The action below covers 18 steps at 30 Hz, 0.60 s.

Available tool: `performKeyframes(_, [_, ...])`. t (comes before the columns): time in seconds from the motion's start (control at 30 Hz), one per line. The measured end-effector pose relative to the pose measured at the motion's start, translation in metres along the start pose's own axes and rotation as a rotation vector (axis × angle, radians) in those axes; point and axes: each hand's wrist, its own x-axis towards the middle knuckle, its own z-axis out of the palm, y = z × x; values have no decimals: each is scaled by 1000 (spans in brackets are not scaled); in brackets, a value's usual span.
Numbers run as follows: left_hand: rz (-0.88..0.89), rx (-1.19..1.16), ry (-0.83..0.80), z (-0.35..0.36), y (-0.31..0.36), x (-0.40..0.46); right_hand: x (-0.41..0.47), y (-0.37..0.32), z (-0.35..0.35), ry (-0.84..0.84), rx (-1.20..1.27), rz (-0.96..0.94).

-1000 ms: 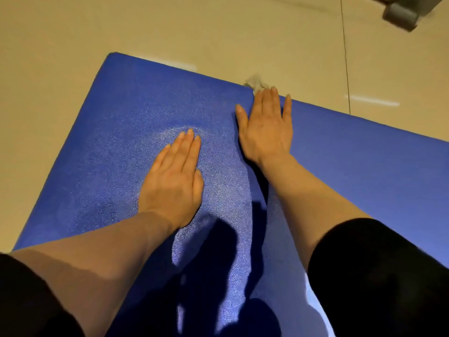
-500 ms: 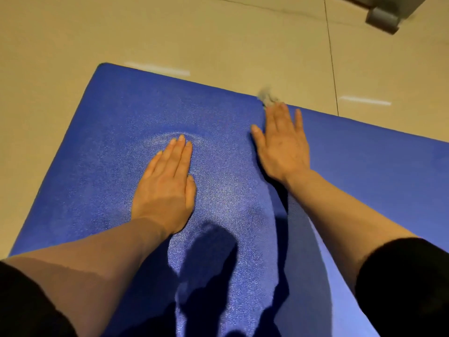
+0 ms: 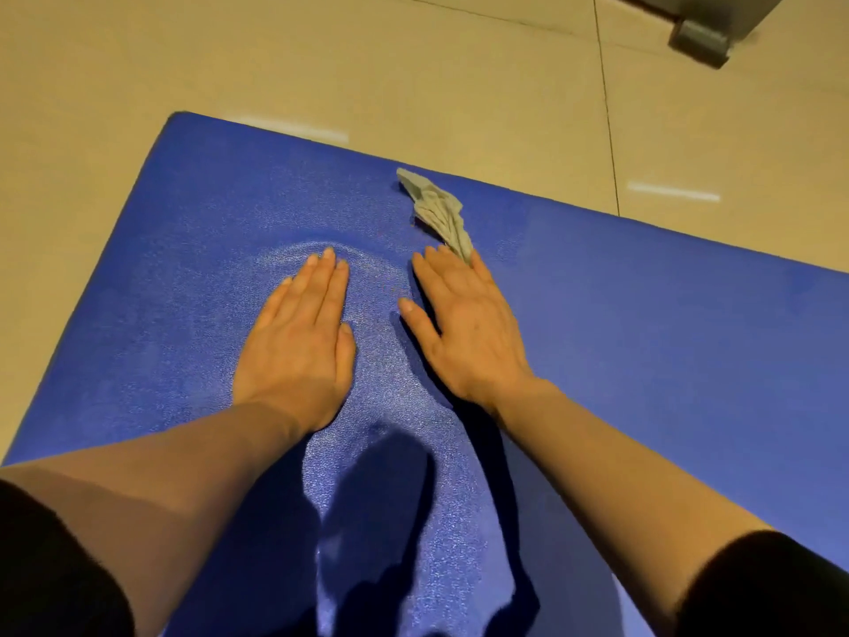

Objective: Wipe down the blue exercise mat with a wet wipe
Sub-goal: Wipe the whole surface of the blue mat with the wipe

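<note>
Mat (image 3: 620,314) is blue and lies flat on the tan tiled floor (image 3: 413,62). The grey wet wipe (image 3: 438,211) sits crumpled on it near the far edge, its near end tucked under the right hand's fingertips (image 3: 475,264). Both hands are flat, fingers straight: left hand (image 3: 298,342) palm-down left of the wipe, right hand (image 3: 468,328) just below it. A grey furniture foot (image 3: 698,41) stands well beyond the mat. Half a second ago the wipe was mostly hidden at the edge; now it's dragged inward and showing.
</note>
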Motion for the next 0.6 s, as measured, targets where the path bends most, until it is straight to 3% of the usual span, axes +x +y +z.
performKeyframes(0.1, [6,-15,-2,-1,2,0,-7,1,9,205,-37,-59])
performKeyframes(0.2, [8,-24,4,-3,1,1,24,-4,7,383,-8,114])
performKeyframes(0.37, [-2,-16,-5,-2,-1,-2,72,-7,11,276,148,492])
performKeyframes(0.53, [-2,-28,-2,-3,-1,-2,62,-10,7,197,101,453])
performKeyframes(0.6, [3,-33,-3,-2,-2,-1,50,5,-2,239,86,537])
